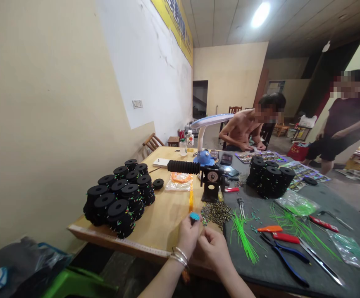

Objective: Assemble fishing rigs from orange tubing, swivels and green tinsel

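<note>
My left hand (188, 232), with silvery bangles at the wrist, is closed at the table's front edge around a small piece with a bumpy turquoise top (194, 216). The rest of that piece is hidden by the fingers. Close beside it, my right hand (213, 245) is pinched, thumb against forefinger; whatever is in the pinch is too small to make out. Orange strands (191, 201) lie on the wood just beyond my left hand. Right behind both hands spreads a pile of small dark-and-gold beads (217, 213).
A black clamp-like device (211, 184) with a foam grip stands mid-table. Stacked black foam spools (118, 198) fill the left; more spools (269, 178) stand right. Green strands (244, 238), blue-handled pliers (287, 252) and scissors (310, 254) lie on the grey mat. Two people are beyond.
</note>
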### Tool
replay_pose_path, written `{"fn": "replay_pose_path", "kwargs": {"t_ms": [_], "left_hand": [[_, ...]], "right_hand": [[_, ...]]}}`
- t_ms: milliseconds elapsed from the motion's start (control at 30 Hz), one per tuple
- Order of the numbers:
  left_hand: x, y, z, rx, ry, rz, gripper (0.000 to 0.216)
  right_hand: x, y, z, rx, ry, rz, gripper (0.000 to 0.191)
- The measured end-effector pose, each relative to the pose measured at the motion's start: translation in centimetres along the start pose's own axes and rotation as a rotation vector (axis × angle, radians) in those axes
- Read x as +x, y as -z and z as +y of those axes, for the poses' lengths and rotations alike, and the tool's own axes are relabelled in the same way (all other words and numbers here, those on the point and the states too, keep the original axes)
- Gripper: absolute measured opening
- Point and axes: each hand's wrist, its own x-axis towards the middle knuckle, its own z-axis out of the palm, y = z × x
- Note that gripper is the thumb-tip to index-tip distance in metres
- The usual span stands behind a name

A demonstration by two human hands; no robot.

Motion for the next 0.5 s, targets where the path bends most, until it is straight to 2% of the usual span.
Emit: {"fn": "replay_pose_path", "kwargs": {"t_ms": [300,400,500], "left_hand": [[2.6,-1.2,-0.9,0.043,-0.008,0.051,0.012],[3.7,-0.6,-0.8,0.030,0.018,0.091,0.016],[4.9,0.7,-0.4,-0.021,0.037,0.102,0.023]], "right_hand": [[1.8,-0.3,0.6,-0.036,-0.014,0.110,0.020],[1.8,-0.3,0.8,-0.046,-0.021,0.114,0.019],[1.5,-0.1,0.7,0.067,-0.072,0.055,0.019]]}}
